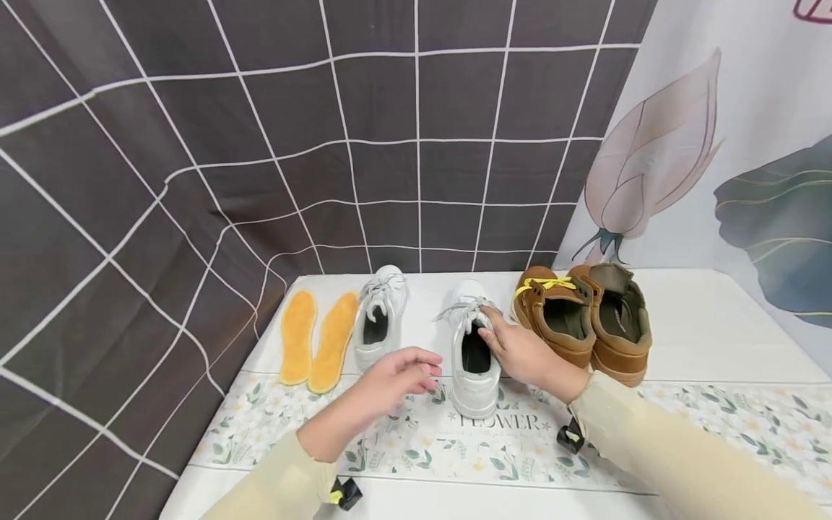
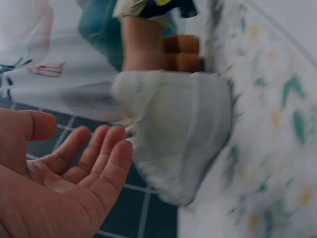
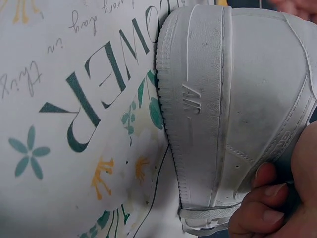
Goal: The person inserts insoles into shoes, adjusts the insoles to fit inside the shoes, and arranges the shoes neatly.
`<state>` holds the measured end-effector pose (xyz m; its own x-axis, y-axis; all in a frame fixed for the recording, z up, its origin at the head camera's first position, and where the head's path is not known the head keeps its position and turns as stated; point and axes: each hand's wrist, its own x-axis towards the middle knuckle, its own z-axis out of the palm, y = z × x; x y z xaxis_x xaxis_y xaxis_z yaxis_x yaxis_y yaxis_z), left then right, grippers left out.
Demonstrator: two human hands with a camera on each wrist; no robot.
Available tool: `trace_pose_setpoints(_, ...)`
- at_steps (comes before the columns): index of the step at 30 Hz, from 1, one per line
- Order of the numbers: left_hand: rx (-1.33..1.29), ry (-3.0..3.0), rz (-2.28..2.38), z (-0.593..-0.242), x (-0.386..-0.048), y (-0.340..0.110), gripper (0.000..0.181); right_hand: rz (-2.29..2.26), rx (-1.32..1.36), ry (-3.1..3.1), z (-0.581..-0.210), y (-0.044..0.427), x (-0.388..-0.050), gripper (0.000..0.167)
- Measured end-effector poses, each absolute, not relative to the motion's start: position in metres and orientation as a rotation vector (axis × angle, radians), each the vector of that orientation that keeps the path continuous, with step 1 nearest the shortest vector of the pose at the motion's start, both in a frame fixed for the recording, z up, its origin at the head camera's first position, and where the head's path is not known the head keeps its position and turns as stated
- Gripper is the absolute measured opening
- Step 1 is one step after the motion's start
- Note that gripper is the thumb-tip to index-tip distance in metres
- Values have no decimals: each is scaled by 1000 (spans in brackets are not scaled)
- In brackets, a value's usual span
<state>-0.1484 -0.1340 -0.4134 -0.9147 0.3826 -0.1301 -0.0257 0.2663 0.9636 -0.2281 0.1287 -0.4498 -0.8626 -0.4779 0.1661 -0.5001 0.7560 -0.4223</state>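
Note:
A white sneaker stands on the table with its toe pointing away and grey laces loose at the sides. My right hand grips the right edge of its opening; the fingers bend against the upper in the right wrist view. To the sneaker's left, my left hand hovers palm-side toward it with loosely bent fingers and nothing in them. In the left wrist view that hand appears beside the sneaker; contact is not plain there. A second white sneaker stands further left.
Two orange insoles lie side by side at the left. Brown shoes stand right of my right hand, one with yellow laces. A dark gridded curtain rises behind the table, which has a floral printed band.

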Motion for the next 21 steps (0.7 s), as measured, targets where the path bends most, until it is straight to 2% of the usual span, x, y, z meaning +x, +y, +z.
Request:
trace_pose_setpoints(4, 342, 2297, 1786, -391, -153, -157, 29, 749, 828, -2894, -450, 132, -229, 57)
trace_pose_setpoints(10, 110, 2486, 1869, -381, -176, -195, 30, 814, 852, -2901, -451, 135, -230, 59)
trace_pose_setpoints(16, -59, 2889, 1450, -396, -201, -233, 30, 787, 859, -2882, -450, 133, -229, 58)
trace_pose_setpoints(21, -87, 2963, 1085, -411, -219, -250, 44, 764, 859, -2885, -450, 134, -228, 57)
